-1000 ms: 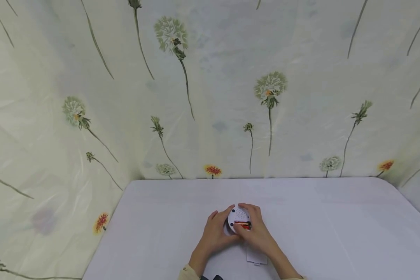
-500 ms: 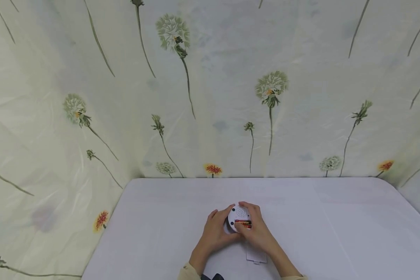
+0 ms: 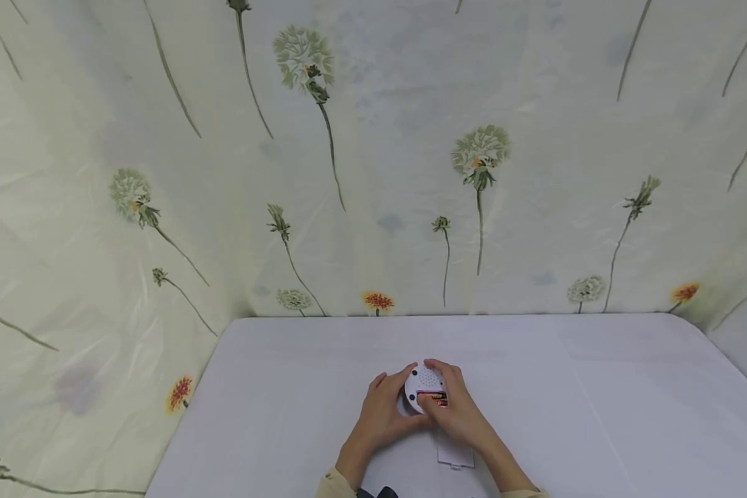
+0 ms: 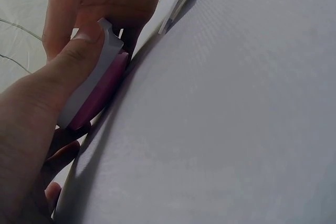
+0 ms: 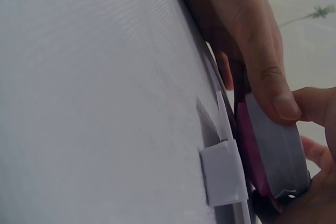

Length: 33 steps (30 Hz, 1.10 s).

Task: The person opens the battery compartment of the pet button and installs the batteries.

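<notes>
Round white device, battery compartment up, sits on the counter between both hands: left hand fingers curl round its left edge, right hand fingers grip its right, thumb on the batteries.

I see both forearms coming in from the bottom edge of the head view, angled toward each other so the hands meet near the middle. My left hand sits palm-down with its fingers curled forward, and its thumb lies straight along the rim of what it holds; the left wrist view shows that thumb pressed flat, nail outward. My right hand arches over from the other side, index finger hooked across the far edge and thumb tucked inward. In the right wrist view I see a fingertip clamped down, knuckles bent. Pale cuffs show at both wrists.
</notes>
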{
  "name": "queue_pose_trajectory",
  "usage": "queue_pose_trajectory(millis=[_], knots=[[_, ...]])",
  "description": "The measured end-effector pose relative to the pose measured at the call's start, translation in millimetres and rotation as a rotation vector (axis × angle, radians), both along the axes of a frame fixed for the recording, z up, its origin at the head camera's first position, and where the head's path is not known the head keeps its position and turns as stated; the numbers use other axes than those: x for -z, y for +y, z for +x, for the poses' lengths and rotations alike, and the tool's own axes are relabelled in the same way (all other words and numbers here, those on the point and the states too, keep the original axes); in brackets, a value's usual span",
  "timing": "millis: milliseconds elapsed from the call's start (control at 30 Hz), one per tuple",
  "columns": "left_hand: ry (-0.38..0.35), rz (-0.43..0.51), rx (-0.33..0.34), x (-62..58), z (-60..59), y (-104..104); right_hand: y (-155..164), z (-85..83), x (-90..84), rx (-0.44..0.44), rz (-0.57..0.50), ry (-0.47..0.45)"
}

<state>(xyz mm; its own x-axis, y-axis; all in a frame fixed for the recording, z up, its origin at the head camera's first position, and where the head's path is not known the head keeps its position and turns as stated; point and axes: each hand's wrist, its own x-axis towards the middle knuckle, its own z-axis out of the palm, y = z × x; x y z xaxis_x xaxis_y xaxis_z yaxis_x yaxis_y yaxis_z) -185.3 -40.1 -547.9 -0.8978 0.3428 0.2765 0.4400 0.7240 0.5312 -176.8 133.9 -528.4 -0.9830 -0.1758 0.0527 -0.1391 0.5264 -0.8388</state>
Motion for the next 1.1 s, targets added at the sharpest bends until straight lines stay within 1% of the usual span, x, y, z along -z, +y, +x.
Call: queue_pose_trajectory(millis=[300, 500, 700, 833, 933, 1000, 1100], knots=[[0.023, 0.018, 0.005, 1.0, 0.1, 1.7, 3.2, 0.7, -0.4, 0.001, 0.000, 0.028], [0.008, 0.028, 0.018, 1.1, -1.8, 2.8, 11.8, 3.4, -5.5, -0.020, 0.000, -0.020], [-0.019, 0.019, 0.001, 1.3, -5.3, 1.0, 34.2, 1.6, -12.5, -0.096, -0.035, -0.034], [-0.050, 0.010, -0.013, 1.5, -6.8, -0.5, 53.8, 1.5, -18.9, -0.125, 0.011, -0.097], [-0.075, 0.012, -0.014, 1.0, -5.6, -0.3, 66.5, 4.4, -22.6, -0.196, 0.092, -0.122], [-0.091, 0.011, -0.015, 0.6, -4.0, 0.4, 72.0, 7.5, -24.6, -0.284, 0.130, -0.123], [-0.099, 0.023, -0.012, -0.3, -1.1, 1.8, 73.8, 13.0, -28.1, -0.407, 0.158, -0.125]])
